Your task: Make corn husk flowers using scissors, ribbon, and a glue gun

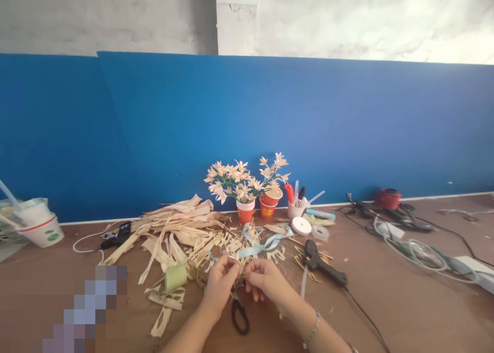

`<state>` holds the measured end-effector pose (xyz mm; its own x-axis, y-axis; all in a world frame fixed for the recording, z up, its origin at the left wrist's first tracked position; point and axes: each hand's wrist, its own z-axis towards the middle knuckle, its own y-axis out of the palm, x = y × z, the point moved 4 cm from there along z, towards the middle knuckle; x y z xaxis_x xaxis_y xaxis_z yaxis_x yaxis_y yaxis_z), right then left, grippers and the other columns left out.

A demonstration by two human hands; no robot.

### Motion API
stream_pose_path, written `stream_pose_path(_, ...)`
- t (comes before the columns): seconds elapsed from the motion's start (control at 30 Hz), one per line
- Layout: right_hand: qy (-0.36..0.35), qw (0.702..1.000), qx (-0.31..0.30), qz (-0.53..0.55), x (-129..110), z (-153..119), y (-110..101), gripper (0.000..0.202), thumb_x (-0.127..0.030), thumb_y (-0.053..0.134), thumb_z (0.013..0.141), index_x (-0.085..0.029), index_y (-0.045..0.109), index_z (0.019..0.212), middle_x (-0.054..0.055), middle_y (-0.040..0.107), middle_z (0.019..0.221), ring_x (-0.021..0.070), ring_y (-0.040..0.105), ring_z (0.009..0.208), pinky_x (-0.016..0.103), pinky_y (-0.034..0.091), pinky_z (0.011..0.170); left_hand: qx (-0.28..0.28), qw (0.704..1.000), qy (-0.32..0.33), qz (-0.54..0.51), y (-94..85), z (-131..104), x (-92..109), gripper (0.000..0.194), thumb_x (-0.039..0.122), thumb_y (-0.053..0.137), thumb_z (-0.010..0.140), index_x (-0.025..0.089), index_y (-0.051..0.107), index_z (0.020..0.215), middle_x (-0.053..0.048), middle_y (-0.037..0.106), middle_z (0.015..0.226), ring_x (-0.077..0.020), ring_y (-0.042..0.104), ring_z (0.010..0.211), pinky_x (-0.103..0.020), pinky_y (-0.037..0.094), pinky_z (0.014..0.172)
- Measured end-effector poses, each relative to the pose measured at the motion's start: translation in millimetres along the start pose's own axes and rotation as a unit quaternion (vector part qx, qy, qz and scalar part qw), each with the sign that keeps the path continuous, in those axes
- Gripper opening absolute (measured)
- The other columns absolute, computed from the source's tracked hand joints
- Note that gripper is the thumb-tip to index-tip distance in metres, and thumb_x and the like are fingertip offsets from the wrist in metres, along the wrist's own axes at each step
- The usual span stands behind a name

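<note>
My left hand (221, 283) is closed in a pinch above the front of the table, thumb against fingertips. Close beside it, my right hand (267, 282) has thumb and forefinger pressed together, its other fingers curled below. Whatever lies between the fingertips is too small to make out. Black-handled scissors (241, 318) rest on the table beneath the hands, partly hidden by them. Just beyond the fingers lie a light blue ribbon (254, 250) and a heap of dry, pale husk strips (181, 224). A green tape roll (176, 278) sits left of my left hand.
Paper cups (246, 212) hold pale artificial flowers (235, 178) by the blue partition (185, 116). A black glue gun (322, 265) lies at right, its cord trailing forward. White tape rolls (301, 226), cables (417, 255) and a drink cup (42, 229) also stand or lie around.
</note>
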<state>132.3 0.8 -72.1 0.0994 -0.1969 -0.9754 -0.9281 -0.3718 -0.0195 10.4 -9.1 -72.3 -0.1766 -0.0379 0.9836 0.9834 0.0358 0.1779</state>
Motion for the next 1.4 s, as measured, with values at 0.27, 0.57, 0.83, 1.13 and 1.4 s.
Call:
stream_pose_path(0.27, -0.026, 0.999, 0.009, 0.018, -3, 0, 1, 0.017, -0.031, 0.056, 0.062, -0.016, 0.049, 0.063, -0.004, 0.058, 0.048, 0.0046, 0.045, 0.031, 0.015, 0.026, 0.031, -0.031, 1.000, -0.002, -0.002, 5.0, -1, 0, 0.014, 0.027, 0.058, 0.068, 0.018, 0.049, 0.063, 0.006, 0.051, 0.050, -0.0085, 0.044, 0.047, -0.020, 0.032, 0.048)
stream_pose_path(0.57, -0.049, 0.999, 0.005, 0.012, 2, 5, 2, 0.027, -0.040, 0.061, 0.064, -0.017, 0.046, 0.063, -0.004, 0.058, 0.051, 0.0050, 0.047, 0.033, 0.015, 0.029, 0.032, -0.050, 0.998, -0.015, -0.032, 8.0, -5, 9, 0.016, 0.030, 0.061, 0.068, 0.015, 0.058, 0.072, 0.003, 0.056, 0.053, -0.0098, 0.048, 0.048, -0.020, 0.034, 0.048)
stream_pose_path(0.83, -0.074, 0.997, 0.006, 0.002, 1, 3, 2, 0.024, -0.036, 0.061, 0.067, -0.016, 0.049, 0.070, -0.003, 0.059, 0.055, 0.0055, 0.049, 0.037, 0.016, 0.035, 0.036, -0.011, 0.998, -0.033, -0.061, 8.6, -5, 7, 0.028, 0.038, 0.071, 0.061, 0.014, 0.061, 0.071, 0.003, 0.057, 0.056, -0.0095, 0.047, 0.049, -0.021, 0.035, 0.049)
stream_pose_path(1.13, -0.093, 0.995, -0.005, -0.026, -1, 1, 0, 0.022, -0.028, 0.058, 0.067, -0.014, 0.061, 0.083, -0.004, 0.058, 0.057, 0.0045, 0.045, 0.037, 0.017, 0.035, 0.037, -0.028, 0.995, -0.034, -0.086, 5.2, -5, 9, 0.027, 0.039, 0.070, 0.065, 0.014, 0.061, 0.067, 0.004, 0.053, 0.051, -0.0082, 0.044, 0.047, -0.020, 0.032, 0.049)
stream_pose_path(1.4, -0.086, 0.995, -0.010, -0.039, -3, 0, 1, 0.021, -0.026, 0.057, 0.066, -0.014, 0.063, 0.083, -0.003, 0.059, 0.058, 0.0048, 0.045, 0.037, 0.017, 0.033, 0.037, -0.042, 0.994, -0.046, -0.091, 2.7, -3, 4, 0.027, 0.040, 0.068, 0.068, 0.014, 0.062, 0.071, 0.003, 0.055, 0.056, -0.0091, 0.047, 0.049, -0.022, 0.033, 0.051)
